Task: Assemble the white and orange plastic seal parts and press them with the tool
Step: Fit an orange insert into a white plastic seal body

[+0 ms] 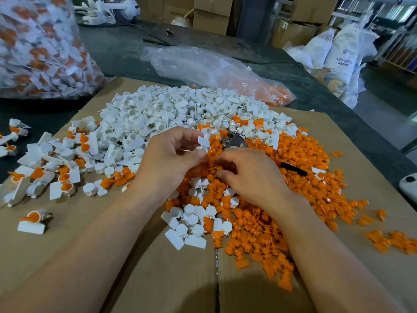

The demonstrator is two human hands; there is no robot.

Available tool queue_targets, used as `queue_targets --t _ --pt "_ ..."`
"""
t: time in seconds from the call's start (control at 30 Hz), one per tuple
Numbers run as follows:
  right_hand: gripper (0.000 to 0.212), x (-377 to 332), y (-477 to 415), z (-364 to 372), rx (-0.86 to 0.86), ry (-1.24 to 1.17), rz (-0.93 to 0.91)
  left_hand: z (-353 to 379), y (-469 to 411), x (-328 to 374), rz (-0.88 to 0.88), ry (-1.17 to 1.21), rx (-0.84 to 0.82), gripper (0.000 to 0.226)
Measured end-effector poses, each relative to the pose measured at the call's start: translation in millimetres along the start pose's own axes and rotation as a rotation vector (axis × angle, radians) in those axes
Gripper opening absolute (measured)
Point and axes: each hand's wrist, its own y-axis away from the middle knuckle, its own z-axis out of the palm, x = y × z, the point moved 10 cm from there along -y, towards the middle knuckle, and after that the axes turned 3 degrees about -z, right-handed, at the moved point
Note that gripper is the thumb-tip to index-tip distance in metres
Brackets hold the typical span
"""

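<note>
A flattened cardboard sheet (185,279) covered the dark bench (117,55); cardboard boxes (211,21) stood at twelve o'clock, white resin sacks (340,57) at two o'clock.

Heap of white parts (171,109) beside orange parts (304,168) (tool (233,140) atop)

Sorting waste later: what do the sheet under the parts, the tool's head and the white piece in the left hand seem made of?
Sheet: matte brown cardboard, with a fold seam. Tool head: bare metal, bright glints. White piece: probably moulded plastic, smooth, evenly coloured.
</note>
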Motion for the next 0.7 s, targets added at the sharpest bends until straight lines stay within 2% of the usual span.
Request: queue_targets --t 0.23,0.43,0.6,0.7 --pt "0.024 0 0 -1 0.015 -0.022 -0.007 2 0 -3 -0.054 0.106 -0.024 0.027" --pt "0.019 9 4 -18 0.174 -0.279 0.061 3 1 -3 -0.088 0.140 -0.031 0.028" --pt "0.025 -1 7 -31 0.282 -0.391 -0.027 4 2 -2 -0.079 0.138 -0.055 0.032" --pt "0.030 -4 7 -31 0.280 -0.396 -0.063 4 2 -2 -0.085 0.124 -0.056 0.031"
